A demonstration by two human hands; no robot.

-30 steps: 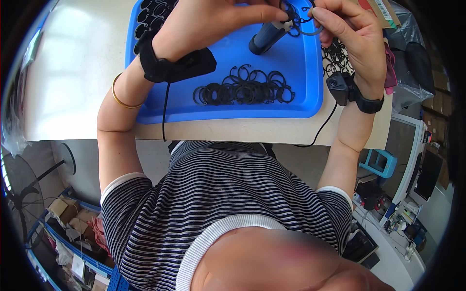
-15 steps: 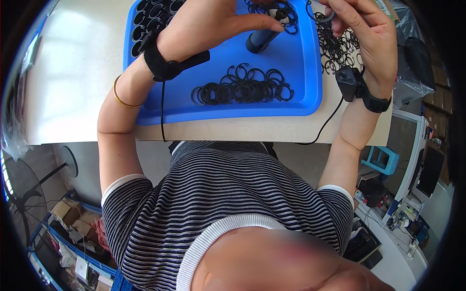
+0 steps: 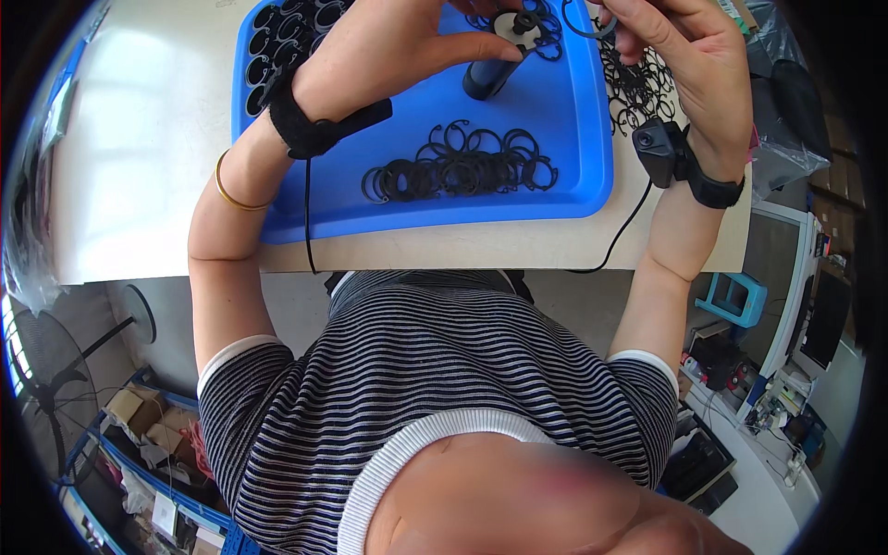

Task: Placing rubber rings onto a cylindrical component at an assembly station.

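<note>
My left hand (image 3: 393, 42) is closed around a black cylinder (image 3: 485, 81) that leans over the blue tray (image 3: 333, 205); its pale end face with a dark central knob shows beside my thumb. The far fingers of this hand are partly cut off by the upper edge. Pinched between the thumb and fingers of my right hand (image 3: 708, 69) is a black circlip (image 3: 586, 34), held just right of the cylinder's end and apart from it. Nearer me in the tray lies a heap of black circlips (image 3: 462, 171). More circlips lie behind the cylinder, partly hidden.
Several black cylindrical parts (image 3: 259, 69) stand in the tray's far left corner. Loose circlips (image 3: 638, 88) are piled on the table (image 3: 139, 185) right of the tray. Cables run from both wrist straps. A blue stool (image 3: 735, 301) stands below at right, a fan (image 3: 46, 370) at left.
My right hand has moved slightly left with the circlip, closer to the cylinder's end. The cylinder in my left hand has tipped a little, showing more of its pale end face.
</note>
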